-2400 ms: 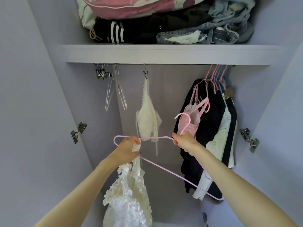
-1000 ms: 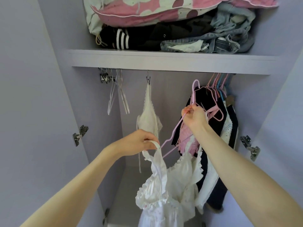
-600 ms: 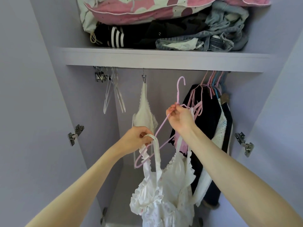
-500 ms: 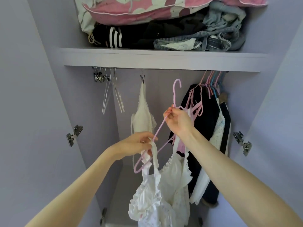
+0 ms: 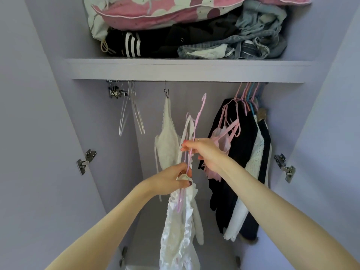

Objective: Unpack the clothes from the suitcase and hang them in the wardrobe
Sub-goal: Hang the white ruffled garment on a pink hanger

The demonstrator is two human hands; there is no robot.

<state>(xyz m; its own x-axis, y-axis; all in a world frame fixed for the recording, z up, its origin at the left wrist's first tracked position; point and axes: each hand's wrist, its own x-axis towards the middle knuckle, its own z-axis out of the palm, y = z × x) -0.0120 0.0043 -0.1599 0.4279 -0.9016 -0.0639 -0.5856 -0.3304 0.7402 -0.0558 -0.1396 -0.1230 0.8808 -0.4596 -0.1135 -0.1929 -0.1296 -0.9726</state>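
**Getting the ruffled white dress onto a pink hanger**

Head view: the right hand (image 5: pixel 206 152) is pinching the pink hanger (image 5: pixel 196 123) near its neck, keeping it upright with the hook pointing up below the rail (image 5: pixel 194 82), probably so it's ready to go on. The left hand (image 5: pixel 171 182) is gripping the white ruffled dress (image 5: pixel 179 227) at its top, bunched against the hanger's lower end, seemingly feeding a strap on. The dress is dangling straight below the left hand, just beside the hanging white lace top (image 5: pixel 167 141).
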